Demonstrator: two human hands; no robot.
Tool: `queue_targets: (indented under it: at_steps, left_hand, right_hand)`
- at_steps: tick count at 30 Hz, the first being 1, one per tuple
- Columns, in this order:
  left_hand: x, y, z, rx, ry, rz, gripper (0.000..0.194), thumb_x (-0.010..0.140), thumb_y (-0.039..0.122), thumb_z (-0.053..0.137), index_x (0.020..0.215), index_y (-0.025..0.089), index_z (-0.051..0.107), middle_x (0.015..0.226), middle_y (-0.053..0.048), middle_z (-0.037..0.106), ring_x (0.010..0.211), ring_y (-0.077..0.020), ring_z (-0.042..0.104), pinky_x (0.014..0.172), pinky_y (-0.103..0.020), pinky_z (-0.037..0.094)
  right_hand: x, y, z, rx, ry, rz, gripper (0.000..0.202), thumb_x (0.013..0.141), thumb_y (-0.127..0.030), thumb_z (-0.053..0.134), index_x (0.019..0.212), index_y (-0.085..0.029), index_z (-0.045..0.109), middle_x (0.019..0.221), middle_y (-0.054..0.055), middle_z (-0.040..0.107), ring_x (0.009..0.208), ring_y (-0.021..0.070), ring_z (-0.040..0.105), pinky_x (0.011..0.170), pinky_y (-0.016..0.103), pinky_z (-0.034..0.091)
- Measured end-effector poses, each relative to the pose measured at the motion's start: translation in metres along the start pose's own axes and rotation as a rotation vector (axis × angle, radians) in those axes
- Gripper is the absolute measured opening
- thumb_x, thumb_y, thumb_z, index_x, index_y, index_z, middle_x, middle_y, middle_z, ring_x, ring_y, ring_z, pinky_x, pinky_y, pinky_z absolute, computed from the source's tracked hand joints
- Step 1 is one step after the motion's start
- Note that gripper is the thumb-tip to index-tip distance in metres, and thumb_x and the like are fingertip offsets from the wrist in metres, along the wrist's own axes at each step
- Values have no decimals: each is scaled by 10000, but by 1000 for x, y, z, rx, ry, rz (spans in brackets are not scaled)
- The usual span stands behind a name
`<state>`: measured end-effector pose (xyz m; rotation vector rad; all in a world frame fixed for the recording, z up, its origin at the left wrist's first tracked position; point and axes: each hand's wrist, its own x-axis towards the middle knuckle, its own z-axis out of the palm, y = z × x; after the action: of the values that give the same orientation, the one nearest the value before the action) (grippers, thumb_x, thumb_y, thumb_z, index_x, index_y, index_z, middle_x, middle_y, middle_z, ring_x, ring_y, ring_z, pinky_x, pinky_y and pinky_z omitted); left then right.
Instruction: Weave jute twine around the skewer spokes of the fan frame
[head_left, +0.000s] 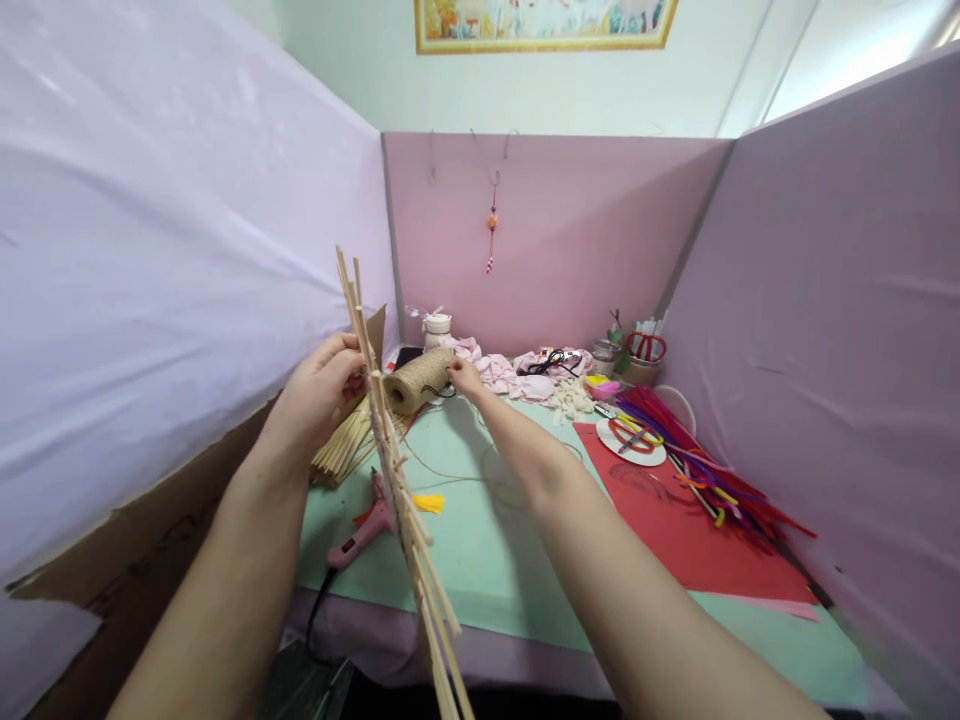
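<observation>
My left hand (330, 375) is closed on a long panel of thin wooden sticks (401, 480). The panel stands nearly edge-on before me, slanting from upper left to lower right, with stick ends jutting out. Farther back, my right hand (466, 378) is at the right end of a spool of jute twine (420, 380) lying on its side. Its fingers are pinched together, and what they hold is too small to tell. Just below them a thin black loop (437, 391) hangs by the spool. A loose strand of twine (450, 478) curves across the green table cover.
A pink glue gun (367, 530) and yellow tassel (429, 503) lie behind the panel. Loose sticks (345, 445) lie at left. Red sheets (652, 520) at right bear pipe cleaners (697, 455) and red-handled scissors (634, 436). Pink cloth (495, 372) lies along the back wall.
</observation>
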<state>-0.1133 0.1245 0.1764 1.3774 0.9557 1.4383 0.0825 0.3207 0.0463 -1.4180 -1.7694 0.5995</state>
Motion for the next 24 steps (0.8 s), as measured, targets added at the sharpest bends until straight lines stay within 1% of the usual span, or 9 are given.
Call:
queue_targets:
  at_steps: [2,5,7,10,13,15,18,21,24]
  left_hand:
    - [-1,1,2,1,23,22,126,678,203,618,797,189,579,634,50,532,539,-76,491,500,-179,406]
    - [-2,3,5,22,10,37,103,686,191,609,785,183,582,636,43,530,538,-76,489,496,-180,400]
    - [-3,4,6,45,12,44,87,690,182,605,775,181,584,633,40,525,533,-73,479,490,-176,391]
    - [-3,5,8,64,40,77,52,700,163,603,746,177,584,631,31,523,528,-68,455,479,-168,374]
    - [-5,7,10,83,44,96,25,727,162,598,719,180,582,631,17,522,530,-81,443,460,-179,364]
    - [-7,9,11,98,50,91,20,744,177,600,730,186,588,627,14,517,529,-93,439,437,-190,352]
    - [-8,10,11,115,65,93,29,753,197,615,737,187,593,617,14,501,518,-93,417,410,-191,324]
    - [-5,7,9,102,63,94,34,745,203,628,741,183,601,625,9,508,530,-90,426,428,-189,343]
    - [1,1,3,64,36,83,46,716,204,640,752,190,615,654,2,532,563,-98,459,470,-199,388]
  right_hand:
    - [-13,6,-13,52,-87,7,115,862,-177,409,869,-173,524,901,34,656,788,115,589,668,205,457]
    - [-40,12,-35,102,-295,14,96,880,-241,456,888,-183,532,920,28,691,736,88,609,589,162,437]
    - [-59,11,-47,93,-450,24,65,837,-229,545,829,-170,570,882,37,712,705,90,626,571,156,440]
    - [-83,3,-61,32,-642,41,31,718,-149,667,735,-148,642,777,38,720,627,106,638,553,170,453]
    - [-95,-6,-71,-33,-736,56,100,649,-106,720,737,-152,707,733,28,718,556,119,640,535,194,462]
    - [-93,-9,-77,-64,-718,62,103,656,-117,729,749,-162,723,732,24,716,528,120,634,533,208,464]
    - [-74,-8,-77,-113,-536,71,43,726,-131,686,757,-157,700,734,31,705,534,118,619,553,217,455]
    - [-49,-3,-64,-170,-297,97,36,785,-126,630,761,-145,649,748,56,691,657,143,629,614,220,442]
    - [-31,1,-43,-200,-158,130,79,836,-190,602,778,-138,613,777,87,685,827,180,628,690,229,431]
